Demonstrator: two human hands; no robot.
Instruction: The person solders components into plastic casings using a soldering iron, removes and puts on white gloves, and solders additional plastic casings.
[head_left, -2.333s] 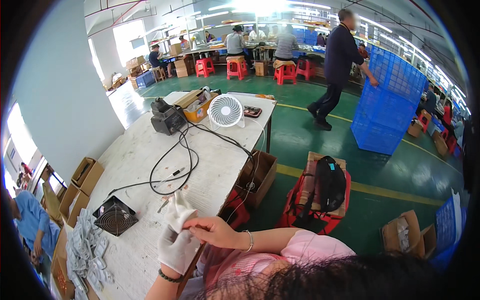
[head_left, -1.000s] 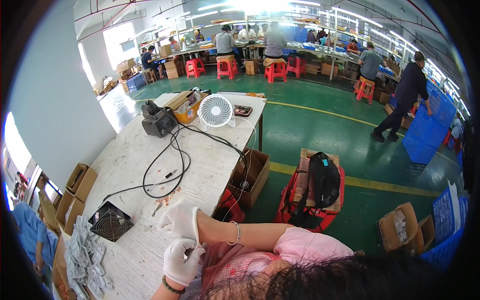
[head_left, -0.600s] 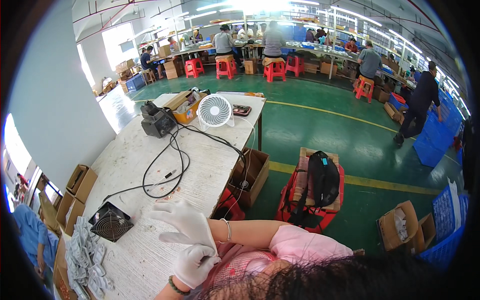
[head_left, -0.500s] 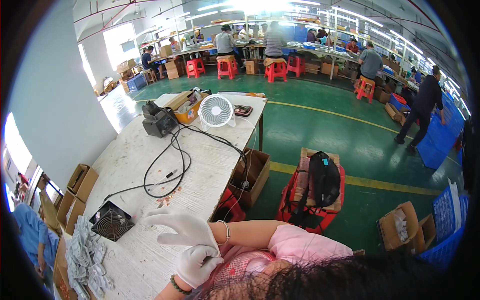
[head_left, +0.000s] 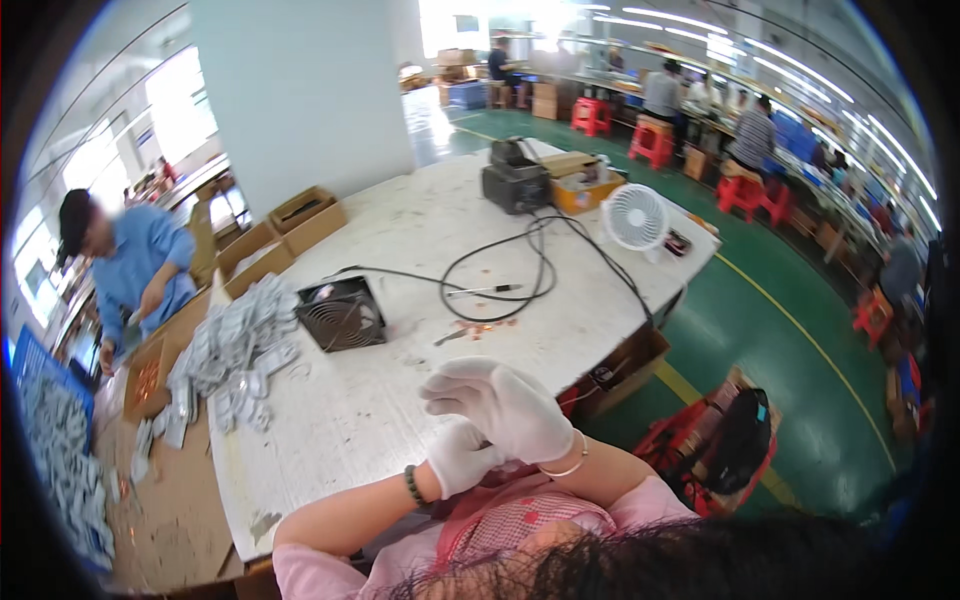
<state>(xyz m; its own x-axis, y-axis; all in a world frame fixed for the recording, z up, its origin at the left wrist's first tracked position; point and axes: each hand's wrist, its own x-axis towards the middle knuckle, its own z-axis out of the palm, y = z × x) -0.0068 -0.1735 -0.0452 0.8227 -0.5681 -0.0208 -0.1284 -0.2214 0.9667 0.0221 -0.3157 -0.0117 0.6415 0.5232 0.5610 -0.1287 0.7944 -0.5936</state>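
Both my hands wear white gloves and are close together over the near edge of the white table (head_left: 370,420). My left hand (head_left: 462,460), with a dark bead bracelet at its wrist, is closed at the heel of my right glove and appears to grip its edge; its fingertips are partly hidden. My right hand (head_left: 512,408), a metal bangle below its glove, holds nothing, its fingers loosely curved and partly apart. A black square fan (head_left: 342,314) lies beyond them to the left, near a heap of light grey plastic parts (head_left: 240,340).
A black cable (head_left: 445,285) loops around a pen (head_left: 485,290). Further back are a black device (head_left: 515,178), an orange box (head_left: 585,195) and a white desk fan (head_left: 636,217). Cardboard boxes (head_left: 255,258) line the left, near a person in blue (head_left: 150,260). A backpack (head_left: 738,440) rests at right.
My view has turned left, bringing the person in blue into sight. My right hand's fingers, spread before, are now curved closer together. My left hand remains at the right glove.
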